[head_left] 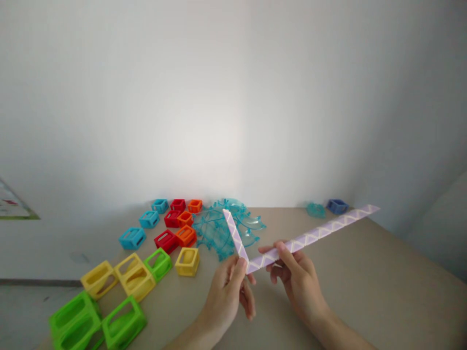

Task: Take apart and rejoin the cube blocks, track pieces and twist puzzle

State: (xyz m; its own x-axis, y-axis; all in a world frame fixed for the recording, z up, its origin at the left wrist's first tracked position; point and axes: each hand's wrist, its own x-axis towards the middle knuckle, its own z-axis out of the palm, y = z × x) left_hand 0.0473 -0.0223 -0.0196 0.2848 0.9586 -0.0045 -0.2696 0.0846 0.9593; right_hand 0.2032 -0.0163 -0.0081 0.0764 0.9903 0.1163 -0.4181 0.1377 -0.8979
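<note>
Because the strip is bent into a V, each hand holds a different part of it above a beige counter. At the far left, the edge of a picture shows beside the wall. Next come hollow plastic blocks: green blocks and yellow blocks nearest the viewer, with light blue blocks, red blocks and orange blocks behind. They lie mostly in colour groups, perhaps so each colour is easy to find. Right of them, translucent teal pieces with curved, leaf-like edges overlap in a loose heap near the wall, apparently set back out of the way.

At centre, the left hand pinches the lilac-and-white segmented strip beside its bend, thumb on top, seemingly to steady the corner. The short arm points up and away; the long arm slants up to the right. Along that long arm, the right hand is closed lightly, thumb over fingers, probably to support its length (it reaches well past the fingers). Behind, a small teal piece sits beside a dark blue block. No brand, label or writing is readable.
</note>
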